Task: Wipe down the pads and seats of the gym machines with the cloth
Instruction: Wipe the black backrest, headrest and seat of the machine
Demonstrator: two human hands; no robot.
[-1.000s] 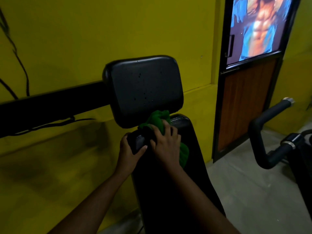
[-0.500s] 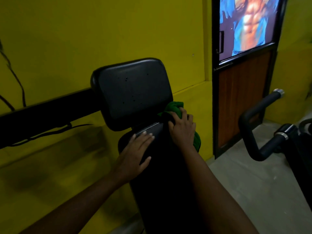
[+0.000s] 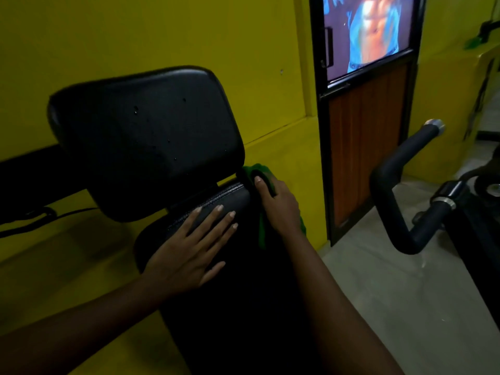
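Head cam: R hand (image 3: 278, 204) is curled round the cloth (image 3: 258, 169) at the pad's (image 3: 216, 201) top right corner, just under the headrest (image 3: 146, 136). L hand (image 3: 189, 247) lies flat on the pad, fingers spread. I'd brace w/ L and drag the cloth down in 1 firm pass.

Room as seen from my position. A yellow wall (image 3: 135, 36) stands ahead and to my left, with a black cable (image 3: 67, 213) running along it. To my right is a black-framed door (image 3: 365, 147) with a wood-grain lower panel and a poster (image 3: 373, 33) above. A black handlebar (image 3: 405, 151) stands over the grey floor (image 3: 392, 293). The lighting is dim.
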